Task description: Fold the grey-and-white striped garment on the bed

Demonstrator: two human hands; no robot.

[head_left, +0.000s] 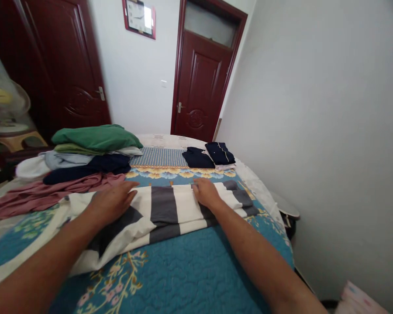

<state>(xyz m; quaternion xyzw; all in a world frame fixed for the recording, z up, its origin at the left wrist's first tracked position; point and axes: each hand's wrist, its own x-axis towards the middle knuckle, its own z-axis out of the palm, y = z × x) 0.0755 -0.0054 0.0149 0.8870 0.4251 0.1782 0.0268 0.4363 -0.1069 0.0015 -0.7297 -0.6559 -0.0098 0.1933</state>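
"What are the hands doing?"

"The left hand (111,204) is resting flat on a grey-and-white striped cloth (163,209), fingers lying together. The right hand (205,194) is pressing on its far edge, fingers bunched; I can't tell whether they're pinching."

"Where's the cloth lying?"

"It's lying folded on a teal quilted bedspread (186,270), just beside a crumpled mauve cloth (42,194), with folded navy garments (209,155) lying farther up."

Folded green garment (96,138) at 11 o'clock atop stacked clothes (87,162); crumpled mauve cloth (42,194) at 10 o'clock; two folded navy garments (209,155) at 12 o'clock; dark red door (201,87) at 1 o'clock; wall clock (139,18) above; teal quilt (183,274) at 6 o'clock.
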